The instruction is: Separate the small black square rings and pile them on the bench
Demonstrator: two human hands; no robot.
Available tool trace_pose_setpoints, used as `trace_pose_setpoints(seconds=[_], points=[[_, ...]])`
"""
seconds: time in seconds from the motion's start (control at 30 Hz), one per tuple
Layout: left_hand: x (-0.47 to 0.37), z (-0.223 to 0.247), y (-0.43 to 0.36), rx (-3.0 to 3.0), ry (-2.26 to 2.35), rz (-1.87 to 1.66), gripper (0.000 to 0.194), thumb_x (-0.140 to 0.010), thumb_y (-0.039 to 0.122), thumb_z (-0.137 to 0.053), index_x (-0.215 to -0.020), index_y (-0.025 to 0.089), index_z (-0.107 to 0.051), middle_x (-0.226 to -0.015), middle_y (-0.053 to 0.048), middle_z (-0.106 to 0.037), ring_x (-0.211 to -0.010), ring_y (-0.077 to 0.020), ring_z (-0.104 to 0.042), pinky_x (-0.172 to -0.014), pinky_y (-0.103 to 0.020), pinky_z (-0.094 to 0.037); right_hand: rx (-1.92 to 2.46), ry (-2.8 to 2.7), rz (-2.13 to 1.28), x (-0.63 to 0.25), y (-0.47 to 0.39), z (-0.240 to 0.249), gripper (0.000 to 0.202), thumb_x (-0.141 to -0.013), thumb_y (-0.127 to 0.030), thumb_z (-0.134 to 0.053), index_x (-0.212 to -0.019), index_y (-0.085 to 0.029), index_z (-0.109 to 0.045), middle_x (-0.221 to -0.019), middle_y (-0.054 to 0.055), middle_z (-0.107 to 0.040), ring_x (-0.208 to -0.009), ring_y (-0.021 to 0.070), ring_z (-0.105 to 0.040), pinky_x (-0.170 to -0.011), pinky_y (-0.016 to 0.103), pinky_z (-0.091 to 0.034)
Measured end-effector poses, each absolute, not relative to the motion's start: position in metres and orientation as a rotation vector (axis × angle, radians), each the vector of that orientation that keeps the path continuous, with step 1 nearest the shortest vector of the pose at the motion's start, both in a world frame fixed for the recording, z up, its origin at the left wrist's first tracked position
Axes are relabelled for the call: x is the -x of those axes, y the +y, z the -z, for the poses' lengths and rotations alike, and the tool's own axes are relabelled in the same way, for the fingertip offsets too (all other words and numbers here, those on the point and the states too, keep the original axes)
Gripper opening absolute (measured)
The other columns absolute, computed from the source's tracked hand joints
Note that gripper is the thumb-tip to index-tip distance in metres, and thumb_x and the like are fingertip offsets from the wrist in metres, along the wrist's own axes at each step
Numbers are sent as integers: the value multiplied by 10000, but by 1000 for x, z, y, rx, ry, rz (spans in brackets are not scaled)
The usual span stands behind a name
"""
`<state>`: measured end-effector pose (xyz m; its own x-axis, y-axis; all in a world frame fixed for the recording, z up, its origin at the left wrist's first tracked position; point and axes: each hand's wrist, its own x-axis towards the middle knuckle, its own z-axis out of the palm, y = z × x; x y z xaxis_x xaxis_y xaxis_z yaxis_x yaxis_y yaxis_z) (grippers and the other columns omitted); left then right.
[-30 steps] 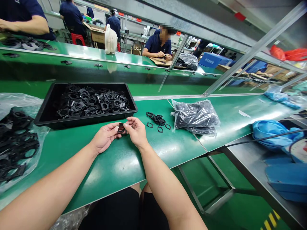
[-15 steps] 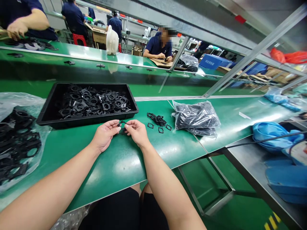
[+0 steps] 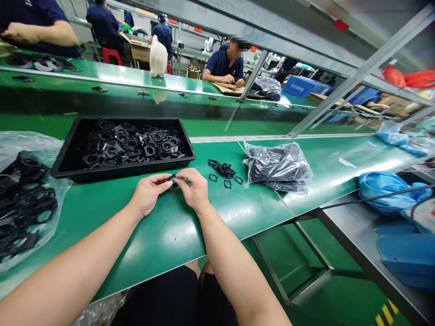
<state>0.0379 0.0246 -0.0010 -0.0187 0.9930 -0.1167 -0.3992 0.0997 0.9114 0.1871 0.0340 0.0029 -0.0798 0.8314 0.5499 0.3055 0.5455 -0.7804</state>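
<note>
Your left hand (image 3: pixel 147 194) and right hand (image 3: pixel 194 192) meet over the green bench (image 3: pixel 159 244), both pinching one small black part (image 3: pixel 174 180) between thumb and fingers; most of it is hidden by your fingertips. It sits in front of the black tray (image 3: pixel 125 172), near its right corner, with flat black pieces (image 3: pixel 136 142) heaped inside. To your right lie a cluster of black rings (image 3: pixel 222 169) and, just beside it, a filled plastic bag (image 3: pixel 277 165).
</note>
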Motion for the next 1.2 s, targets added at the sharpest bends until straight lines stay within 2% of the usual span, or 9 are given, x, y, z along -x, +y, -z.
trace_pose_setpoints(seconds=[0.23,0.43,0.73,0.9,1.07,1.2], points=[[-38,1,23,-808,985,-1319,389,-475,234,-869,-833,153,-739,-781,-39,-721,-716,-149,-636,-841,-357,-493,1000,-1685,-517,-188,35,-1,43,-808,-248,-638,-794,-234,-676,-858,36,-659,-815,160,-611,-743,291,-506],[-38,4,24,-822,986,-1320,389,-489,251,-867,-843,157,-736,-788,-33,-725,-731,-139,-641,-841,-332,-496,982,-1703,-481,-188,35,-3,59,-796,-222,-645,-739,-211,-648,-790,23,-643,-759,138,-598,-671,254,-498],[-38,7,25,-836,995,-1324,396,-494,262,-861,-854,156,-734,-805,-37,-726,-732,-140,-639,-810,-325,-508,993,-1728,-456,-189,35,-4,50,-800,-202,-636,-754,-210,-655,-795,22,-652,-760,134,-605,-695,252,-504],[-38,9,26,-906,1032,-1325,375,-510,294,-850,-841,161,-734,-826,-39,-724,-754,-146,-632,-825,-331,-502,1010,-1682,-638,-189,35,-5,77,-787,-256,-638,-738,-197,-639,-817,26,-652,-785,139,-606,-653,239,-493],[-37,12,25,-1084,1072,-1282,344,-582,332,-810,-856,145,-721,-836,-50,-709,-777,-161,-626,-849,-359,-498,1038,-1469,-963,-185,35,-3,161,-744,-289,-651,-857,-174,-643,-763,10,-644,-677,118,-580,-624,234,-483],[-39,10,23,-1074,1009,-1282,493,-601,306,-807,-1047,158,-658,-856,-33,-688,-835,-162,-638,-862,-360,-506,1051,-1290,-1176,-185,39,-1,156,-725,-299,-647,-796,-160,-640,-681,-4,-610,-559,91,-525,-531,221,-449]])
